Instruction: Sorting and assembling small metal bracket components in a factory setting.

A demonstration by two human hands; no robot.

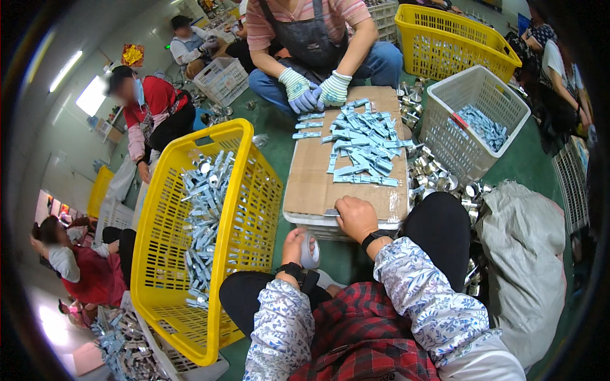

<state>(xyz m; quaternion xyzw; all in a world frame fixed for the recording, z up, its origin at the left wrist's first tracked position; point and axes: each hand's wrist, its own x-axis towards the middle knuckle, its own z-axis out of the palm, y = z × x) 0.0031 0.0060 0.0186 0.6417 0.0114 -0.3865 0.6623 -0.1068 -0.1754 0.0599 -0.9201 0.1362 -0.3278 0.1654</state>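
My left hand (293, 247) is closed around a roll of pale tape (310, 251), held low in front of the near table edge. My right hand (357, 220) rests at the near edge of a cardboard sheet (311, 184), its fingers closed on a small flat grey piece (331, 213) too small to name. Beyond it on the cardboard lies a loose pile of light blue clip-like pieces (365, 143). Several more (309, 126) lie in a short row at the sheet's left edge. Across from me a person's gloved hands (310, 92) are folded together.
At my left stands a tall yellow basket (251, 184) of blue pieces. A white crate (438, 124) of blue pieces and a yellow basket (457, 38) are at the far right. Shiny metal parts (435, 174) and a pale woven sack (524, 254) lie right of the table.
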